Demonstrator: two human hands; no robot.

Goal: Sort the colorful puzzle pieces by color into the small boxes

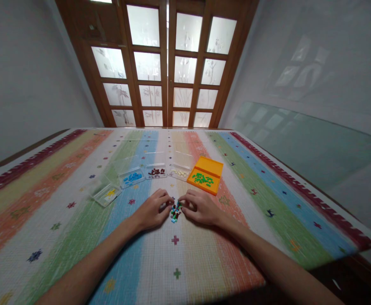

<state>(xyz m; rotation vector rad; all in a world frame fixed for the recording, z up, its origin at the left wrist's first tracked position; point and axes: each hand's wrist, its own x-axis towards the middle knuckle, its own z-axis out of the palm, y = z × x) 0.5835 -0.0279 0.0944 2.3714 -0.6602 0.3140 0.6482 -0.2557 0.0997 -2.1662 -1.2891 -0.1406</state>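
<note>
A small cluster of mixed building bricks [175, 214], blue, green and dark brown, lies on the striped tablecloth between my hands. My left hand [155, 208] curls in from the left, its thumb and fingertips bent together at the cluster's edge. From the right, my right hand [198, 206] reaches the same cluster with its thumb and fingers pinched. Whatever sits between the fingertips of either hand is too small to make out. Some of the bricks are hidden behind the fingers.
Beyond my hands, clear lidded boxes hold yellow pieces [111, 192], blue pieces [132, 177], dark brown pieces [156, 171] and cream pieces [179, 173]. An open orange case [217, 169] holds green pieces [203, 179]. The striped tablecloth [77, 237] covers the table; wooden glazed doors stand behind.
</note>
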